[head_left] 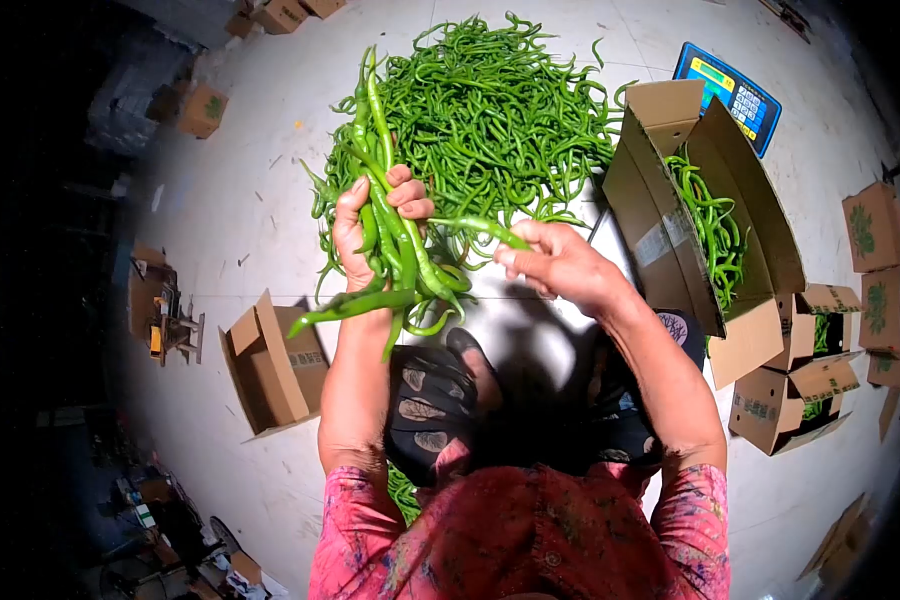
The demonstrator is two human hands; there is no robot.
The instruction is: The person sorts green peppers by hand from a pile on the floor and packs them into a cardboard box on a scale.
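Observation:
A bunch of long green chili peppers is gripped in my left hand, its fingers wrapped round the middle and pepper ends sticking out above and below. Between the thumb and fingers of my right hand is one end of a single green chili pepper, whose other end points toward the bunch. Just beyond both hands, a large heap of green chili peppers lies on the floor. To the right of my right hand stands an open cardboard box with green chili peppers inside.
A blue-framed scale display stands behind the box. At lower left is an open cardboard box. Smaller boxes with peppers sit at right, near stacked cartons. A small wooden stool-like object is at far left.

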